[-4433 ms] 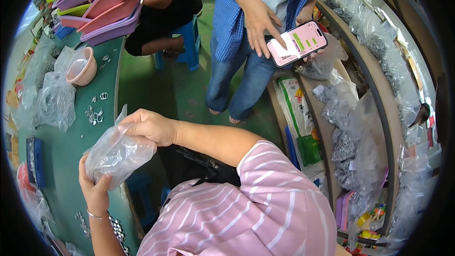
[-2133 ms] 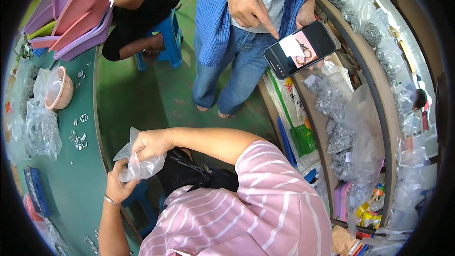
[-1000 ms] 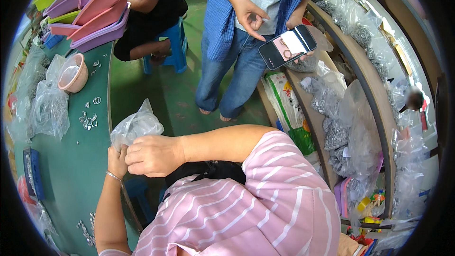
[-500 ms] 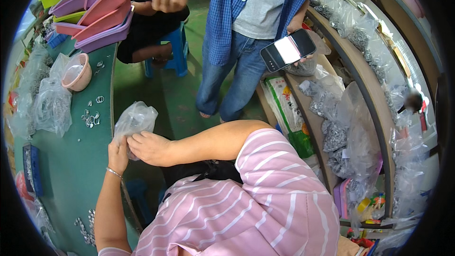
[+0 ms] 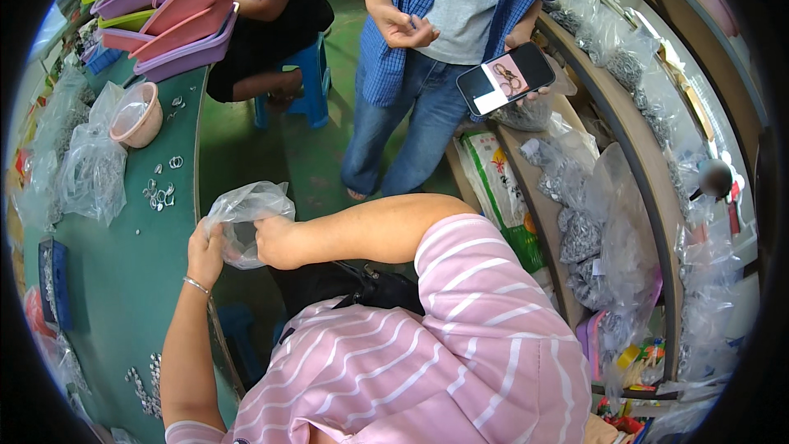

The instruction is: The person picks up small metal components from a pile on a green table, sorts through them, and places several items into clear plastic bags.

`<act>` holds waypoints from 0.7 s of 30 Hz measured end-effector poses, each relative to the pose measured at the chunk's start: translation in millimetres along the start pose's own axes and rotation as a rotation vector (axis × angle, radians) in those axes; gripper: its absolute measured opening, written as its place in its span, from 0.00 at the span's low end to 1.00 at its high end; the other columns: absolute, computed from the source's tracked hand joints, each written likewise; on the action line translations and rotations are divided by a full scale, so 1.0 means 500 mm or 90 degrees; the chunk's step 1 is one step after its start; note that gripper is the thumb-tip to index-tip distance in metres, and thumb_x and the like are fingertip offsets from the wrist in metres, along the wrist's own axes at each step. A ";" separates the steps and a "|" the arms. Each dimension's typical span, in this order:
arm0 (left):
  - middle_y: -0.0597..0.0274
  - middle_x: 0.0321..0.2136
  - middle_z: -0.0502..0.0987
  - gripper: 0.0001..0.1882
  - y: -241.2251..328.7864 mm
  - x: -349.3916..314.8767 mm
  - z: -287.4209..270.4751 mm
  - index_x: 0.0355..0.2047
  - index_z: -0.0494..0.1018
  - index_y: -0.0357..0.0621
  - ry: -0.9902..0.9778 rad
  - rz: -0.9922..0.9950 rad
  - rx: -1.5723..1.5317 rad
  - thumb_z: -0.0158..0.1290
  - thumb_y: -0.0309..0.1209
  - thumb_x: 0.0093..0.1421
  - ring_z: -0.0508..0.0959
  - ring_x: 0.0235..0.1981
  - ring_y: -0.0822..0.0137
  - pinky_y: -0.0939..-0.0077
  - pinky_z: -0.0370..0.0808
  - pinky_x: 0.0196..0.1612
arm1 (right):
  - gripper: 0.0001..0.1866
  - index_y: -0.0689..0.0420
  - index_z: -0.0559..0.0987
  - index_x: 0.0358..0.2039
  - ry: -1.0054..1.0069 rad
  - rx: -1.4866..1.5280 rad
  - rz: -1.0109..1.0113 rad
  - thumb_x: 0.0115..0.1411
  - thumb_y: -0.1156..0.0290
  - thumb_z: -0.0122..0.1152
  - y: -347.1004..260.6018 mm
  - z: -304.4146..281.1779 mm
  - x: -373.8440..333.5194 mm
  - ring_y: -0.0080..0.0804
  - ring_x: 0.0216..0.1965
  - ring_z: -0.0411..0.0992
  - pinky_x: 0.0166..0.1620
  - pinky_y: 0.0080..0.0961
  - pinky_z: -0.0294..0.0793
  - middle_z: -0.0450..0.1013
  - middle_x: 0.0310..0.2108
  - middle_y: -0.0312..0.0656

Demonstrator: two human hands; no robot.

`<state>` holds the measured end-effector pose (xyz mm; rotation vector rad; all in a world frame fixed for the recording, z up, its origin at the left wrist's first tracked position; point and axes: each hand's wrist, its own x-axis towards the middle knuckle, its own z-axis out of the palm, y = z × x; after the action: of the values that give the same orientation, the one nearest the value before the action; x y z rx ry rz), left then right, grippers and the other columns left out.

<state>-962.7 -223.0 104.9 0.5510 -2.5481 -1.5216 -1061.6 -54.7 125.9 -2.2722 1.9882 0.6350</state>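
Between my hands a clear plastic bag point(image 5: 246, 201) hangs just past the edge of the green table point(image 5: 107, 296), its mouth spread wide. My left hand point(image 5: 205, 253), with a silver bangle at the wrist, pinches the bag's left side. On the other side my right hand point(image 5: 278, 242) grips the bag with fingers curled, partly hidden by the plastic. Little shows inside the bag. Small silver rings point(image 5: 159, 195) lie loose on the table to the left of the bag.
A person in a blue checked shirt point(image 5: 382, 57) stands opposite, holding a phone point(image 5: 505, 78). Stacked coloured baskets point(image 5: 185, 37), a pink tub point(image 5: 136, 119) and a blue tray point(image 5: 56, 284) sit on the table. Shelves at right hold bagged metal parts point(image 5: 579, 234). A blue stool point(image 5: 304, 86) stands behind.
My hands have moved apart, the right one to the right, and the bag has been pulled open. The standing person's free hand has come down, and the phone now displays a picture.
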 end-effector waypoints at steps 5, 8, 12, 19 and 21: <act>0.51 0.40 0.70 0.30 0.069 -0.034 0.038 0.52 0.59 0.36 0.228 0.247 0.128 0.57 0.29 0.50 0.71 0.43 0.56 0.69 0.68 0.47 | 0.17 0.52 0.79 0.42 -0.118 0.055 0.065 0.50 0.66 0.58 0.023 -0.013 -0.004 0.40 0.48 0.70 0.50 0.45 0.59 0.74 0.44 0.38; 0.49 0.44 0.69 0.37 0.103 -0.059 0.013 0.50 0.61 0.36 0.228 0.485 0.297 0.64 0.35 0.40 0.69 0.47 0.49 0.58 0.62 0.53 | 0.18 0.47 0.78 0.44 -0.149 0.037 0.078 0.50 0.63 0.58 0.028 -0.007 0.005 0.35 0.50 0.68 0.52 0.52 0.55 0.72 0.48 0.34; 0.50 0.40 0.74 0.33 0.185 -0.062 0.033 0.43 0.68 0.38 -0.048 0.535 0.450 0.64 0.42 0.39 0.73 0.45 0.55 0.49 0.50 0.61 | 0.17 0.46 0.79 0.42 -0.081 0.039 0.065 0.49 0.62 0.59 0.022 -0.041 -0.022 0.34 0.51 0.66 0.53 0.51 0.55 0.70 0.49 0.35; 0.44 0.46 0.71 0.14 0.135 -0.033 0.046 0.25 0.78 0.42 -0.137 0.434 0.654 0.63 0.35 0.38 0.66 0.54 0.54 0.47 0.43 0.63 | 0.11 0.52 0.82 0.31 -0.018 0.042 0.075 0.51 0.64 0.54 0.040 -0.078 -0.073 0.37 0.44 0.70 0.50 0.33 0.57 0.77 0.35 0.39; 0.40 0.50 0.67 0.13 0.142 -0.027 0.050 0.23 0.78 0.41 -0.110 0.423 0.696 0.63 0.35 0.38 0.61 0.57 0.51 0.46 0.42 0.63 | 0.12 0.52 0.82 0.31 -0.014 0.021 0.103 0.51 0.63 0.54 0.057 -0.067 -0.078 0.37 0.44 0.70 0.50 0.32 0.57 0.77 0.35 0.39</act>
<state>-974.9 -167.1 155.3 -0.3801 -3.0278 0.0978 -1083.3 -33.1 176.2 -2.0922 2.1710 0.6304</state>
